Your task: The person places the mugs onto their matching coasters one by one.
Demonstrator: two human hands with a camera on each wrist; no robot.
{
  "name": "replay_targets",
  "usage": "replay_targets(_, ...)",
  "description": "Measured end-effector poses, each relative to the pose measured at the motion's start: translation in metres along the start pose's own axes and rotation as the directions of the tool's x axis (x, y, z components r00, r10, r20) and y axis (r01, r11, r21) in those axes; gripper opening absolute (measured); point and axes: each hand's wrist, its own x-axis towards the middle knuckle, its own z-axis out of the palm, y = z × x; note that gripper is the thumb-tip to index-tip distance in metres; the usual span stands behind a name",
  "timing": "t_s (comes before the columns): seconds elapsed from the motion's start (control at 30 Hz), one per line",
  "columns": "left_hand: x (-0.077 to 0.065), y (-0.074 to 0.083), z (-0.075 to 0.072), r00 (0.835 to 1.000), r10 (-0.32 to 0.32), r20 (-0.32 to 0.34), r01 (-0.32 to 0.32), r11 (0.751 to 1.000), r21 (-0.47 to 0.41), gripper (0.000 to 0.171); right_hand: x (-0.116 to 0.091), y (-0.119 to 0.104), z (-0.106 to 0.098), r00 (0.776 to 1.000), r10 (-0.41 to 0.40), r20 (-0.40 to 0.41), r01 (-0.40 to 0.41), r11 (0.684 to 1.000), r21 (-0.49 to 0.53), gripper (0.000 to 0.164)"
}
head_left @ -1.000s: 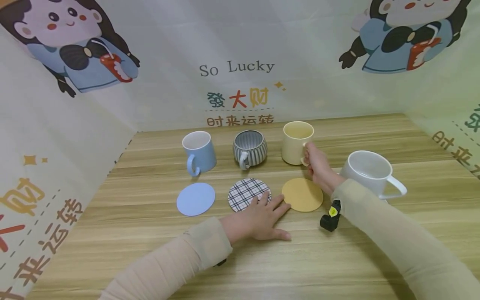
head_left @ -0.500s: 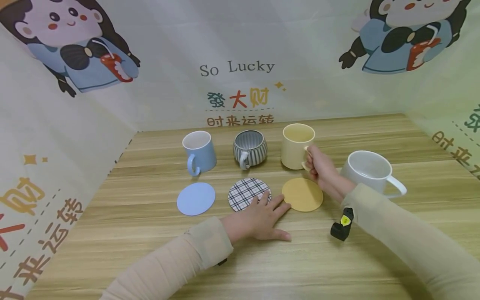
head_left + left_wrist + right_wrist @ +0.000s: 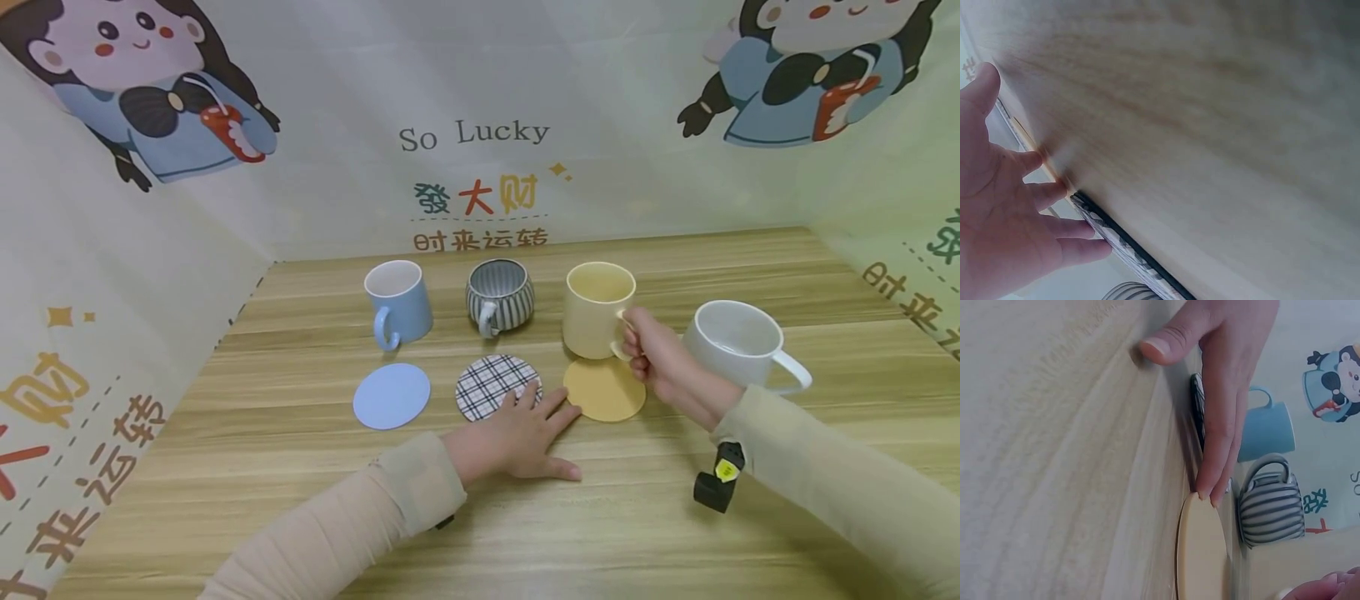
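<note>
Right hand [image 3: 663, 362] is clamped on the handle [image 3: 619, 349] of the yellow mug [image 3: 596, 317], right side — mug's upright, just at the far edge of the yellow coaster [image 3: 609, 396], can't tell if touching. Left hand [image 3: 528, 437] lies spread, fingertips at the coaster's near-left edge.

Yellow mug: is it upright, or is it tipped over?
Upright: in the head view, the yellow mug has its mouth facing up, while the right hand grips its handle.
</note>
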Motion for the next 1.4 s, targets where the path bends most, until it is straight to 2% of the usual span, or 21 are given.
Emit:
replay_targets(0.23,0.001,-0.001,0.002,1.000,-0.003,0.010,0.003,1.000,-0.009,0.080,-0.012,0.003,-0.006,0.999,-0.009,0.046,0.011,0.999,-0.050,0.041)
replay_targets(0.63,0.003,-0.001,0.003,1.000,0.002,0.011,-0.002,1.000,-0.014,0.082,-0.025,0.008,-0.011,0.996,-0.010,0.088,0.015,0.998,-0.057,0.043)
replay_targets(1.4,0.002,0.000,0.001,1.000,-0.002,0.009,0.002,1.000,-0.008,0.082,-0.045,0.014,-0.016,0.991,0.018,0.134,-0.003,0.994,-0.106,0.041)
